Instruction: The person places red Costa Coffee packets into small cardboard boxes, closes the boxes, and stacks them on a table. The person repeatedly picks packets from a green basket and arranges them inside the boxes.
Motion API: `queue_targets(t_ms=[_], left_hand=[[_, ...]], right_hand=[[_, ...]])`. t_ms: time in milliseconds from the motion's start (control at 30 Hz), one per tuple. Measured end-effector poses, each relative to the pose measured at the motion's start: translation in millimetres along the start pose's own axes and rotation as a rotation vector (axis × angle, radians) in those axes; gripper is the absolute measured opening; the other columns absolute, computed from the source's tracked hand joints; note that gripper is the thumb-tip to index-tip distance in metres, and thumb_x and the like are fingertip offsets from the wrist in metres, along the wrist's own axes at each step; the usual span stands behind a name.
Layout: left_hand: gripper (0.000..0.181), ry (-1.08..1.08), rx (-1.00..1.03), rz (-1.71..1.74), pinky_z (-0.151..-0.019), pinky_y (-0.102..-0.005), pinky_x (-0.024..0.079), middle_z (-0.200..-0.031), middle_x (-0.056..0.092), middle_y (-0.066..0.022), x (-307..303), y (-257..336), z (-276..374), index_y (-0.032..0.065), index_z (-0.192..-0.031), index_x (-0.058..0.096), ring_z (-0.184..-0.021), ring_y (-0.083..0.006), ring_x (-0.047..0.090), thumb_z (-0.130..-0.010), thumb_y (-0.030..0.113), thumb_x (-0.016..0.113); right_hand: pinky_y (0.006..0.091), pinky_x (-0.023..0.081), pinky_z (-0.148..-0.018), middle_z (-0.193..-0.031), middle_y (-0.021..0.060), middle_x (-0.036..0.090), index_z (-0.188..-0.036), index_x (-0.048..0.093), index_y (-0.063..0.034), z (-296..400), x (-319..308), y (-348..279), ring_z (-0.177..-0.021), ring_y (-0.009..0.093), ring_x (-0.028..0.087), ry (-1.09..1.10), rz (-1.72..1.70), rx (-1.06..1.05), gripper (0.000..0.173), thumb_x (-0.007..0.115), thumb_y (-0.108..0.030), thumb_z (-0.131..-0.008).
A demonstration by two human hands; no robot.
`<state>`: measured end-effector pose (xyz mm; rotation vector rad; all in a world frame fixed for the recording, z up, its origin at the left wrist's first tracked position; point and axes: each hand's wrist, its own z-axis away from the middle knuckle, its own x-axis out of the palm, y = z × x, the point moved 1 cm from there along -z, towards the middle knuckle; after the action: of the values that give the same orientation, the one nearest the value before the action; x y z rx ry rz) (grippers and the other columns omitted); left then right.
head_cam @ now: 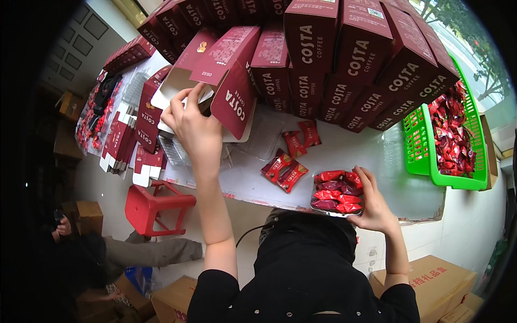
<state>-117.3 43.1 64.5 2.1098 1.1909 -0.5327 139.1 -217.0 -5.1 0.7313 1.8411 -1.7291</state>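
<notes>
At the back left of the table, my left hand has its fingers at the mouth of a dark red Costa Coffee carton. The carton lies tilted with its end flaps spread, and its inside is partly hidden by the hand. Near the front edge, my right hand grips the right side of a clear plastic tray. Rows of red and maroon wrapped packets fill this tray. Between the hands lie several loose Costa packets. An empty clear tray rests beside the open carton.
Stacked Costa cartons wall the table's back. A green basket full of packets stands right. Flattened cartons are at the left. A red plastic stool and cardboard boxes stand on the floor. Another person is at left.
</notes>
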Motion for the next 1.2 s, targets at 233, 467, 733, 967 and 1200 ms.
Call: queue_targets(t_ms=[233, 467, 733, 967, 1200], left_hand=[[0.017, 0.198, 0.046, 0.209, -0.093, -0.0378, 0.047, -0.118, 0.067, -0.0077, -7, 9, -3, 0.0048, -0.104, 0.070, -0.109, -0.0290, 0.057, -0.087, 0.005, 0.069], [0.022, 0.378, 0.192, 0.343, -0.102, -0.0452, 0.049, -0.131, 0.063, -0.0179, -40, 17, 14, 0.0011, -0.113, 0.066, -0.123, -0.0373, 0.058, -0.092, -0.001, 0.064], [0.026, 0.168, 0.754, 0.311, -0.082, -0.0342, 0.060, -0.115, 0.069, -0.0205, -112, 49, 58, -0.0024, -0.113, 0.067, -0.102, -0.0342, 0.069, -0.088, -0.001, 0.063], [0.029, -0.102, 0.877, 0.315, -0.066, -0.0207, 0.056, -0.106, 0.074, -0.0097, -71, 80, 155, 0.0018, -0.108, 0.074, -0.085, -0.0204, 0.071, -0.082, 0.005, 0.062], [0.067, -0.484, 0.718, 0.348, -0.054, -0.0238, 0.053, -0.116, 0.061, -0.0111, -37, 82, 193, 0.0223, -0.141, 0.056, -0.070, -0.0177, 0.062, -0.079, -0.001, 0.060]], right_hand=[[0.0449, 0.045, -0.104, -0.143, 0.0274, 0.031, -0.152, 0.021, 0.0017, 20, 2, 13, -0.127, 0.044, 0.046, 0.177, -0.036, -0.085, 0.108, 0.082, -0.011, -0.065], [0.0437, 0.041, -0.106, -0.143, 0.0254, 0.033, -0.152, 0.021, 0.0030, 33, -4, 16, -0.130, 0.040, 0.043, 0.319, -0.015, -0.106, 0.110, 0.083, -0.011, -0.062], [0.0429, 0.042, -0.105, -0.143, 0.0203, 0.033, -0.155, 0.004, -0.0007, 58, -12, 17, -0.127, 0.033, 0.047, 0.510, -0.147, -0.169, 0.124, 0.086, -0.009, -0.062], [0.0422, 0.037, -0.111, -0.152, 0.0167, 0.026, -0.157, 0.001, -0.0041, 87, -36, -5, -0.137, 0.032, 0.039, 0.930, -0.068, 0.057, 0.114, 0.074, 0.003, -0.070], [0.0410, 0.041, -0.110, -0.151, 0.0161, 0.027, -0.158, 0.004, -0.0083, 95, -40, -3, -0.136, 0.030, 0.040, 0.860, -0.078, 0.114, 0.116, 0.075, 0.003, -0.067]])
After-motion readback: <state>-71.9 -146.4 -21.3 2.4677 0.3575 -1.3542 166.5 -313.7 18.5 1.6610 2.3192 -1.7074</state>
